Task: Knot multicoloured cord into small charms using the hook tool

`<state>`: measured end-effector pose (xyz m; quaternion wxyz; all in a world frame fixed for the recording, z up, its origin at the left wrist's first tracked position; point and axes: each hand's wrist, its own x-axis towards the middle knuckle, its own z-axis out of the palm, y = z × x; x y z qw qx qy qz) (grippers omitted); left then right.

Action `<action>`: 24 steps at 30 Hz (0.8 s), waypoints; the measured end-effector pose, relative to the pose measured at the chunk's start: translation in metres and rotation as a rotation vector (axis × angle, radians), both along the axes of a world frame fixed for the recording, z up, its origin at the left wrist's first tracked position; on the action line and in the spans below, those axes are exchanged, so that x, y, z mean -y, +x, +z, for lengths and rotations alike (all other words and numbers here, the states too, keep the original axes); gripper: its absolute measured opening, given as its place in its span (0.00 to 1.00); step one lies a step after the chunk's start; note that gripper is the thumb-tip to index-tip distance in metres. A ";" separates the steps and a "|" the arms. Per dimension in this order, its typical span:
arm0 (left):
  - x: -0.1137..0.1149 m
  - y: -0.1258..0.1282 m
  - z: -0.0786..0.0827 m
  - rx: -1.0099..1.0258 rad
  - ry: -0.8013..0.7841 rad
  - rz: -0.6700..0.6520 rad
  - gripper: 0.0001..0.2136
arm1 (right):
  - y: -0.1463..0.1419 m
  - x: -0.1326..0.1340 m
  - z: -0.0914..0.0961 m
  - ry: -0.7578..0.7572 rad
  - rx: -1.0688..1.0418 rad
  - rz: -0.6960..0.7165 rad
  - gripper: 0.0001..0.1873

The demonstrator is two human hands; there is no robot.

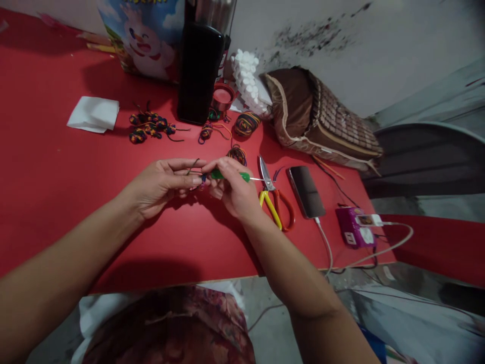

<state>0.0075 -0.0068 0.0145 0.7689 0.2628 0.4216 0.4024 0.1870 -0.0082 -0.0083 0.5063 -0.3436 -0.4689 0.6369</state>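
Observation:
My left hand (162,184) pinches a small dark multicoloured piece of yarn work (203,179) between thumb and fingers. Closed around a green-handled crochet hook (242,176) is my right hand (237,189); a thin metal end sticks out to the right, while the tip at the yarn is hidden by fingers. A dark yarn strand (195,164) rises above the left fingertips. Just beyond the right hand lies loose multicoloured yarn (237,154), with a wound yarn ball (246,124) farther back. Scissors (270,184) with yellow and orange handles lie open right of my right hand.
Several knotted yarn pieces (151,124) and a folded white paper (94,114) lie at the back left of the red table (45,167). A black bottle-like object (200,73) stands behind. To the right are a cabled phone (306,192), a purple box (350,227) and a brown cushion (303,108).

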 end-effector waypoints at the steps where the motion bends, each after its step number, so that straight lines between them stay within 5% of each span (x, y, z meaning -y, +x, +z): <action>1: 0.001 0.000 0.000 -0.014 0.019 -0.022 0.17 | 0.001 0.000 0.002 -0.016 -0.001 0.000 0.18; 11: 0.006 -0.001 -0.004 -0.113 0.149 -0.151 0.08 | 0.003 -0.002 0.009 -0.039 0.093 -0.016 0.19; 20: 0.011 0.005 -0.004 -0.211 0.181 -0.142 0.06 | -0.002 -0.002 0.012 -0.153 0.089 0.002 0.26; 24: 0.007 0.006 -0.005 -0.141 0.124 -0.039 0.09 | 0.001 -0.003 0.015 -0.136 0.098 -0.040 0.26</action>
